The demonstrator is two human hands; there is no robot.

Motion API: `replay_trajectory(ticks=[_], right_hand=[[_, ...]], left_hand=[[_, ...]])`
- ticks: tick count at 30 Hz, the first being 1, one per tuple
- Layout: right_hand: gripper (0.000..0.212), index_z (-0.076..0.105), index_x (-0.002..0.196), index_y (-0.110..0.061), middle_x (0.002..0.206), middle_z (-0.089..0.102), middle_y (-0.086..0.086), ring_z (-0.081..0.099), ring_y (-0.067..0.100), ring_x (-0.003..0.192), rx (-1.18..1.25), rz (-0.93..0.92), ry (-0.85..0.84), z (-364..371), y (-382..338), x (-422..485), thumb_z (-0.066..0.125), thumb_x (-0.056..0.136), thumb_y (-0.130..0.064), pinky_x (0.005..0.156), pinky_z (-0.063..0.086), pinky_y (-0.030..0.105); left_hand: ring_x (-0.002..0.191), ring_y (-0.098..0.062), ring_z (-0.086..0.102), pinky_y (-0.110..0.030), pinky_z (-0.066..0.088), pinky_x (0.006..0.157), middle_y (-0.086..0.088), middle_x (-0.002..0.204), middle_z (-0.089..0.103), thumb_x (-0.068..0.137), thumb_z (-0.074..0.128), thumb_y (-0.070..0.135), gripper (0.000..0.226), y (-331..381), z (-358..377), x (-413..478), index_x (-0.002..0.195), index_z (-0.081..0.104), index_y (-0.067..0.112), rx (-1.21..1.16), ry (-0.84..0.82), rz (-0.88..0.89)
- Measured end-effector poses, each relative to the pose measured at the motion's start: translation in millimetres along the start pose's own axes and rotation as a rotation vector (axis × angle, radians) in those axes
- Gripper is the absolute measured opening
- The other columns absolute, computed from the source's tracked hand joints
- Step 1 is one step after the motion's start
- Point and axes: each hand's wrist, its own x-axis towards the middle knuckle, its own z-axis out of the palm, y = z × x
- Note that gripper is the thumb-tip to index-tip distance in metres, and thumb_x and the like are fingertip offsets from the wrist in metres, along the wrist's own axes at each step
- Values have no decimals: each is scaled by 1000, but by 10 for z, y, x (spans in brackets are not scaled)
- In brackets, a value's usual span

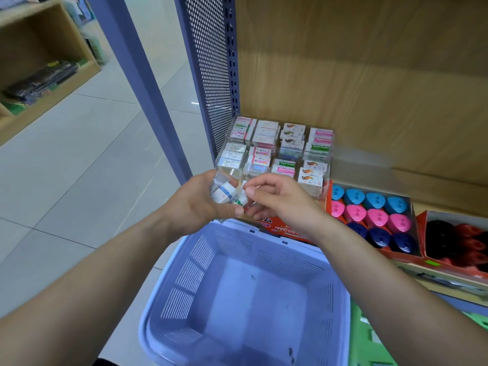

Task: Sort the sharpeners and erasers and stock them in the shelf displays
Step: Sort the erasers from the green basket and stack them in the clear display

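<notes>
Evidently the task is near its end: the basket (331, 299) at 6 o'clock shows only bare floor. The sharpener box (369, 217) at 3 o'clock holds full rows of blue, pink and navy units. The eraser display (274, 151) at 12 o'clock appears largely filled. At centre, the left hand (192, 207) grips a few erasers (224, 192) in curled fingers. The right hand (280, 202) pinches one of them, not yet shelved.

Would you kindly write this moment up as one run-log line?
left hand: holds erasers | right hand: pinches one of them | basket: below both hands | acrylic display: stocked | sharpeners: boxed beside display
</notes>
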Motion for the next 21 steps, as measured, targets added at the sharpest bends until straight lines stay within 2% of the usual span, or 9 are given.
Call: replay_trajectory(ticks=[3, 6, 8, 11, 14, 17, 21], right_hand=[[18, 65, 107, -10, 82, 73, 14, 73, 25, 74, -1, 18, -3, -60, -50, -22, 72, 91, -8, 72, 61, 32], [22, 66, 112, -6, 81, 73, 10, 73, 23, 72, 22, 20, -14, -164, -97, -85, 68, 92, 1, 72, 62, 29], [21, 67, 113, -6, 86, 72, 11, 74, 22, 75, 37, 34, -15, -222, -122, -136, 64, 94, 2, 74, 62, 27], [20, 68, 114, -8, 98, 68, 16, 75, 25, 81, 41, 57, -36, -230, -135, -187, 59, 98, 1, 74, 62, 29], [21, 67, 112, -6, 93, 70, 9, 75, 24, 79, 39, 45, -47, -212, -99, -186, 66, 93, 2, 75, 61, 28], [22, 67, 111, -4, 92, 71, 13, 73, 20, 75, 39, 59, -25, -199, -48, -182, 69, 90, 3, 72, 62, 28], [19, 72, 107, -14, 105, 70, 12, 70, 22, 92, 62, 89, 3, -209, 60, -215, 62, 97, -2, 78, 63, 40]], left_hand=[[67, -10, 60, -21, 51, 59, -9, 84, 67, 76, 84, 3, 44, 59, 61, -23, 112, 60, 10, -5, -39, 42], [77, -17, 61, -33, 52, 71, -13, 91, 70, 76, 84, 3, 41, 61, 55, -19, 108, 63, 17, -20, -24, 43], [77, -20, 60, -37, 51, 74, -14, 92, 70, 77, 84, 2, 39, 67, 50, -18, 105, 64, 19, -29, -11, 38], [74, -18, 60, -35, 51, 70, -13, 90, 69, 77, 83, -1, 39, 82, 78, -24, 105, 64, 20, -30, -26, 37], [71, -14, 60, -30, 52, 66, -9, 87, 70, 77, 83, -1, 40, 99, 99, -22, 106, 64, 20, -15, -23, 32], [66, -12, 59, -23, 52, 59, -7, 84, 68, 77, 82, -2, 40, 103, 105, -18, 105, 63, 19, 10, -11, 28], [67, -14, 61, -26, 57, 59, -11, 91, 67, 79, 82, 4, 37, 55, 105, -5, 105, 63, 22, 100, -10, -8]])
